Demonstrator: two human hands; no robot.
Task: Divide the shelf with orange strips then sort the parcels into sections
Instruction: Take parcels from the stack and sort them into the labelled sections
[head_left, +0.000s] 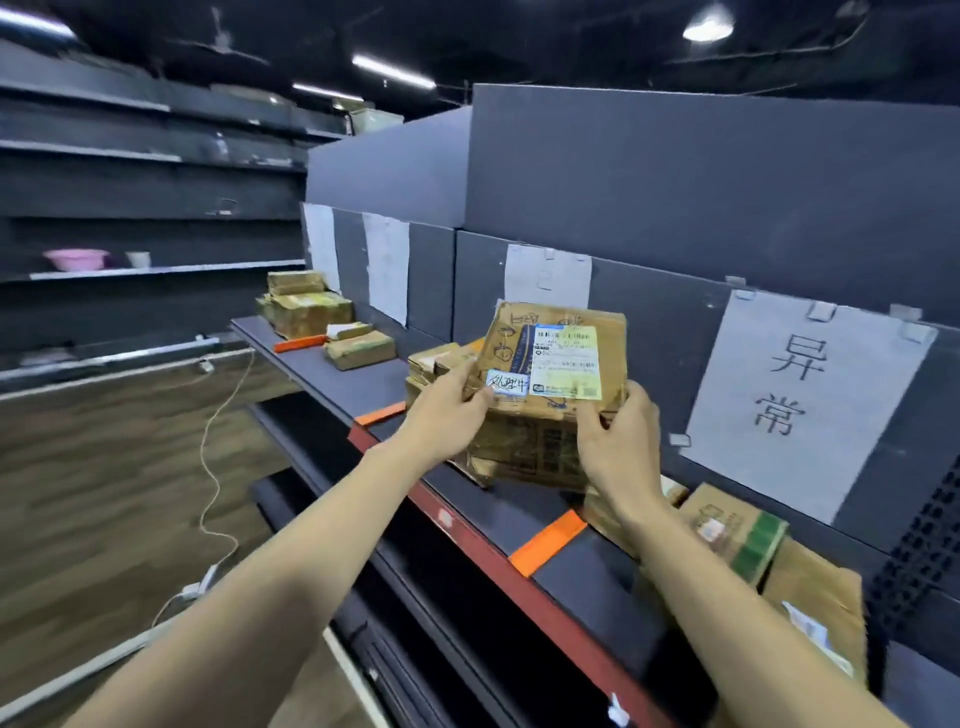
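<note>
A brown cardboard parcel (558, 358) with a white and yellow shipping label is tilted up above a larger parcel (530, 452) on the dark shelf (467, 499). My left hand (447, 410) grips its lower left corner, thumb on a small handwritten sticker. My right hand (621, 441) holds its lower right corner. Three orange strips cross the shelf: a near strip (548, 543), a middle strip (379, 414) and a far strip (300, 343). More parcels lie in the far section (306, 309), behind my left hand (436, 364) and at the right (748, 540).
Paper signs hang on the grey back panel, the nearest sign (800, 400) with two large characters. A white cable (218, 457) trails over the wooden floor at the left. Dark wall shelves at the far left carry a pink bowl (77, 259) and a cup.
</note>
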